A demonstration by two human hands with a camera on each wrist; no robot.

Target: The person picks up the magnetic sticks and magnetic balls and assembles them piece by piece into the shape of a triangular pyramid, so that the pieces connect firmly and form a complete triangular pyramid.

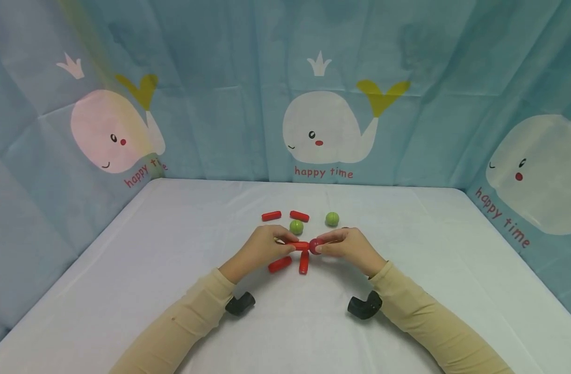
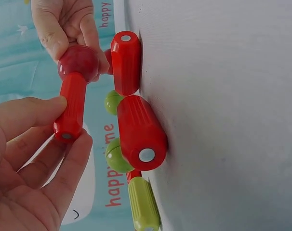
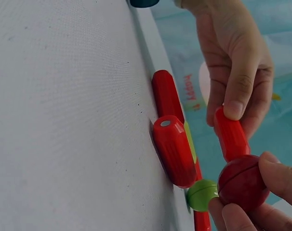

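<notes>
My left hand [image 1: 267, 246] pinches a red magnetic rod [image 2: 71, 106] between thumb and fingers, just above the table. A dark red ball [image 3: 244, 183] is in my right hand [image 1: 346, 246], held by thumb and fingertips. Rod and ball touch, the ball at the rod's end. Under the hands lie two more red rods, one slanted [image 1: 280, 265] and one pointing toward me [image 1: 304, 263]. A yellow-green rod [image 2: 144, 204] shows low in the left wrist view; the left hand mostly hides it from the head camera. Part of another dark red ball [image 2: 109, 60] appears behind the right fingers.
Beyond the hands are two red rods [image 1: 271, 215] and two green balls, one near the left fingers [image 1: 296, 227] and one farther right [image 1: 332, 219]. All rest on a white-covered table [image 1: 196, 218]. A blue whale-print curtain [image 1: 220, 130] stands behind it.
</notes>
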